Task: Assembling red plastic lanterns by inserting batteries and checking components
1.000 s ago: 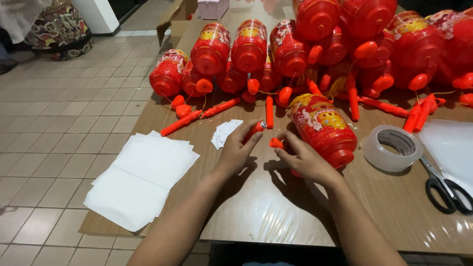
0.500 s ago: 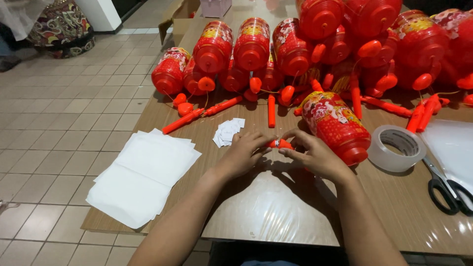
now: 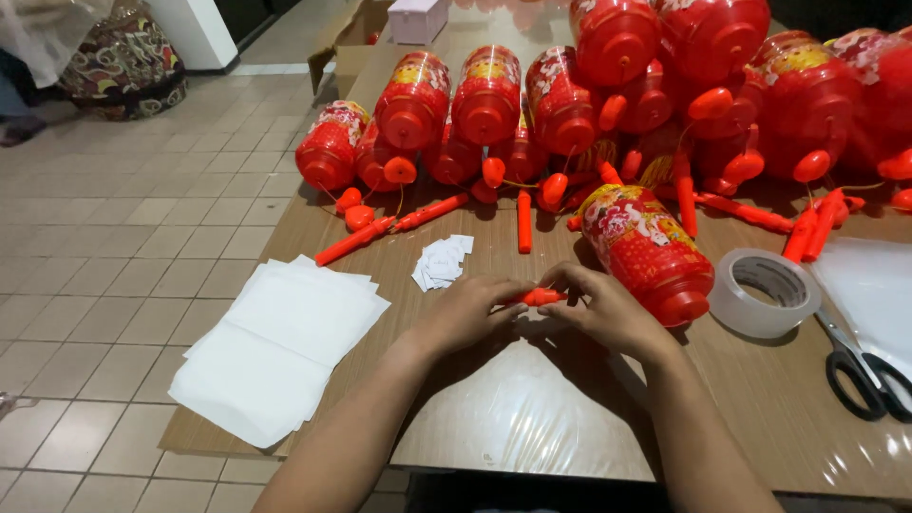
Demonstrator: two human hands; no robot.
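Both of my hands meet over a clear plastic sheet (image 3: 532, 408) on the wooden table (image 3: 760, 399). My left hand (image 3: 465, 312) and my right hand (image 3: 608, 306) pinch the two ends of a short orange-red stick (image 3: 541, 296) held level between them. Just right of my right hand lies a red lantern (image 3: 646, 249) on its side, printed with flowers and gold. A small pile of white paper slips (image 3: 442, 261) sits just beyond my left hand.
Several more red lanterns (image 3: 589, 85) are heaped at the back, with loose red sticks (image 3: 522, 220) in front. A stack of white sheets (image 3: 280, 342) lies at the left edge. A tape roll (image 3: 765, 293) and black scissors (image 3: 860, 370) lie at the right.
My hands have drawn back toward me and closed together. The red stick that lay upright under my fingers is now held sideways between both hands.
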